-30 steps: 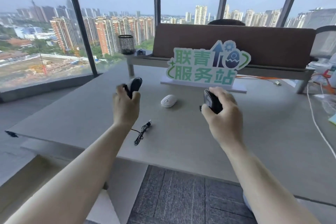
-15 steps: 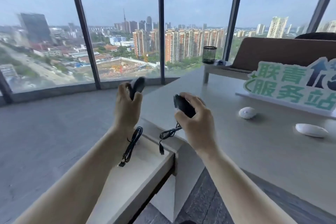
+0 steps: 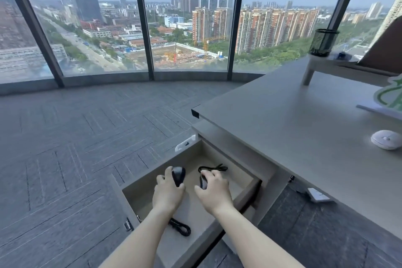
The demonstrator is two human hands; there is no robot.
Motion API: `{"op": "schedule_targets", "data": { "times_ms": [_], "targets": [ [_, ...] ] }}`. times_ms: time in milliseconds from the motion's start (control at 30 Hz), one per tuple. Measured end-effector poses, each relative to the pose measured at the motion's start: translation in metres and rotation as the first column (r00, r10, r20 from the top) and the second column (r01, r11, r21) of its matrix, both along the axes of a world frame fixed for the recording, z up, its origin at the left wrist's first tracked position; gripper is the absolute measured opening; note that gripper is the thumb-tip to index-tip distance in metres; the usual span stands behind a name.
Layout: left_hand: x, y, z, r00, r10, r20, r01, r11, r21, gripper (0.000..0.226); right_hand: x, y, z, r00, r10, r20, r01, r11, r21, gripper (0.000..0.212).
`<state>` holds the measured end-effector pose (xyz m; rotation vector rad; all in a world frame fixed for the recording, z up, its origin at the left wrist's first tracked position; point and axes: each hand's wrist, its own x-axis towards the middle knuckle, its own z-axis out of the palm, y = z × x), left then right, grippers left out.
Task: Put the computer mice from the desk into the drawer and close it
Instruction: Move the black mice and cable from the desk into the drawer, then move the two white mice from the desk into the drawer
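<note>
The beige drawer [image 3: 250,189] stands pulled out below the desk's left end. Both my hands are down inside it. My left hand [image 3: 167,191] grips a black wired mouse [image 3: 178,175], whose cable [image 3: 180,227] lies coiled near the drawer's front. My right hand [image 3: 212,191] holds a second black wired mouse [image 3: 203,181], and its cable [image 3: 214,168] trails toward the drawer's back. Whether either mouse touches the drawer floor I cannot tell. A white mouse [image 3: 386,139] rests on the grey desk [image 3: 293,126] at the right edge of view.
A green and white sign [image 3: 389,98] and a low shelf carrying a black mesh pen cup [image 3: 323,42] stand on the desk at far right. Grey carpet tiles cover the floor to the left, bounded by tall windows. A small white object [image 3: 318,194] lies on the floor under the desk.
My view swung left and down from the desk to the drawer. Both hands, each carrying a black mouse, dropped from above the desk edge into the drawer, and the cables now lie inside.
</note>
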<state>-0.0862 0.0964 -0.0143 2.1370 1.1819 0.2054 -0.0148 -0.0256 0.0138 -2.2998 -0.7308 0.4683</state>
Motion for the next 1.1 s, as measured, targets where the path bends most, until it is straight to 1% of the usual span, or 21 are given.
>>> {"op": "schedule_targets", "data": {
  "times_ms": [100, 200, 300, 367, 400, 467, 533, 567, 633, 667, 733, 800, 900, 1000, 1100],
  "targets": [
    [-0.002, 0.004, -0.025, 0.990, 0.025, -0.140, -0.028, 0.999, -0.018, 0.062, -0.001, 0.020, -0.030, 0.997, 0.065, -0.039, -0.073, 0.961, -0.265, 0.046],
    [0.000, 0.005, -0.038, 0.973, 0.012, -0.232, -0.016, 1.000, -0.019, 0.057, 0.000, 0.033, -0.056, 0.993, 0.111, -0.032, -0.112, 0.870, -0.480, 0.051],
    [0.004, 0.007, -0.044, 0.955, -0.004, -0.298, 0.006, 1.000, 0.006, 0.062, 0.001, 0.038, -0.072, 0.991, 0.132, -0.031, -0.124, 0.788, -0.603, 0.056],
    [0.005, 0.008, -0.046, 0.942, -0.006, -0.334, 0.003, 1.000, -0.010, 0.070, 0.002, 0.038, -0.077, 0.988, 0.147, -0.038, -0.137, 0.755, -0.641, 0.059],
    [0.004, 0.008, -0.046, 0.939, -0.005, -0.344, -0.002, 1.000, -0.021, 0.072, 0.002, 0.038, -0.078, 0.988, 0.150, -0.043, -0.143, 0.754, -0.642, 0.060],
    [0.002, 0.007, -0.041, 0.940, 0.010, -0.341, -0.017, 1.000, -0.019, 0.069, 0.000, 0.036, -0.073, 0.988, 0.148, -0.031, -0.137, 0.784, -0.606, 0.057],
    [0.000, 0.006, -0.029, 0.960, 0.040, -0.277, -0.038, 0.999, 0.013, 0.056, 0.000, 0.030, -0.057, 0.990, 0.139, 0.014, -0.113, 0.859, -0.499, 0.049],
    [0.002, 0.004, -0.020, 0.976, 0.043, -0.213, -0.037, 0.999, 0.034, 0.051, 0.002, 0.023, -0.045, 0.991, 0.123, 0.043, -0.094, 0.903, -0.420, 0.046],
    [0.012, -0.001, 0.001, 0.999, -0.004, -0.038, 0.007, 0.997, 0.076, 0.046, 0.009, 0.009, -0.013, 0.993, 0.077, 0.089, -0.052, 0.965, -0.256, 0.043],
    [0.022, -0.009, 0.015, 0.996, -0.055, 0.068, 0.048, 0.994, 0.102, 0.043, 0.015, -0.004, 0.005, 0.992, 0.044, 0.119, -0.023, 0.985, -0.171, 0.041],
    [0.048, -0.034, 0.046, 0.953, -0.167, 0.251, 0.129, 0.978, 0.161, 0.036, 0.030, -0.037, 0.043, 0.980, -0.039, 0.195, 0.041, 0.999, -0.005, 0.037],
    [0.080, -0.070, 0.080, 0.884, -0.276, 0.378, 0.202, 0.953, 0.224, 0.030, 0.048, -0.079, 0.080, 0.945, -0.147, 0.291, 0.118, 0.986, 0.117, 0.034],
    [0.127, -0.137, 0.119, 0.775, -0.416, 0.477, 0.317, 0.907, 0.276, 0.027, 0.078, -0.154, 0.126, 0.847, -0.342, 0.406, 0.267, 0.936, 0.232, 0.028],
    [0.174, -0.205, 0.136, 0.694, -0.532, 0.485, 0.455, 0.846, 0.277, 0.025, 0.113, -0.239, 0.148, 0.735, -0.536, 0.414, 0.450, 0.844, 0.293, 0.025],
    [0.219, -0.266, 0.138, 0.667, -0.624, 0.406, 0.582, 0.777, 0.237, 0.033, 0.152, -0.325, 0.148, 0.623, -0.661, 0.418, 0.610, 0.745, 0.270, 0.030]
  ]
}}
